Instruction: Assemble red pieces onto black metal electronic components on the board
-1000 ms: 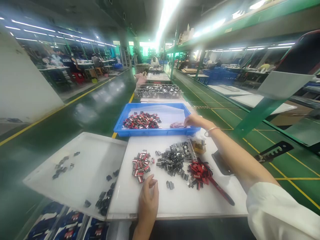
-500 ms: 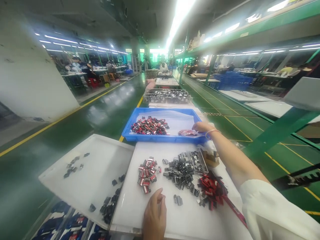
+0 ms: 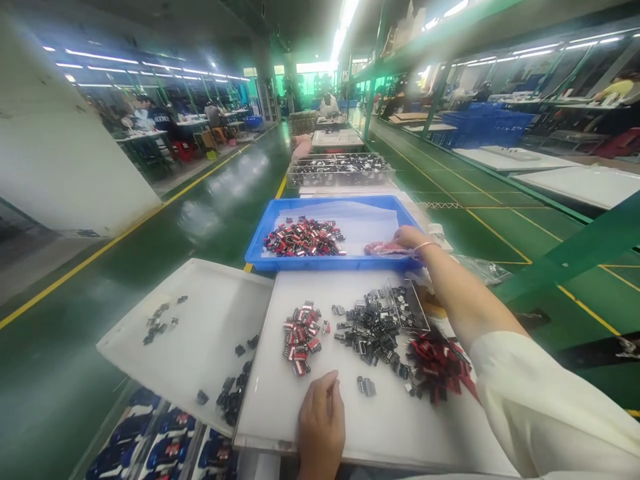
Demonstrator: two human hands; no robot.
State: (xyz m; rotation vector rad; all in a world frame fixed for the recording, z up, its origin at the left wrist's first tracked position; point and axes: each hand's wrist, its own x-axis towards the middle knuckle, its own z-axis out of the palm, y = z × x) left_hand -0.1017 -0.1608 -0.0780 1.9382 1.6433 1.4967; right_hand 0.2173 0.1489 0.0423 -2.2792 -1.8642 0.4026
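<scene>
A blue plastic tray [image 3: 320,264] holds red-black components [image 3: 304,237]; at its three o'clock, the right hand's [image 3: 417,245] fingers [image 3: 400,235] touch a red bundle [image 3: 383,249], grip unclear. The left hand [image 3: 321,427] is empty, fingers open.

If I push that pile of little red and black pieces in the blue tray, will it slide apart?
Probably. The red and black pieces sit loose in a low heap, so they'd likely spread easily. The clear plastic sheet under them looks smooth, so they might slide too.

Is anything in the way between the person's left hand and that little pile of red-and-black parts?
Nothing visible: the left hand sits just below the red-and-black parts, with only the bare surface of the white tray between them.
</scene>
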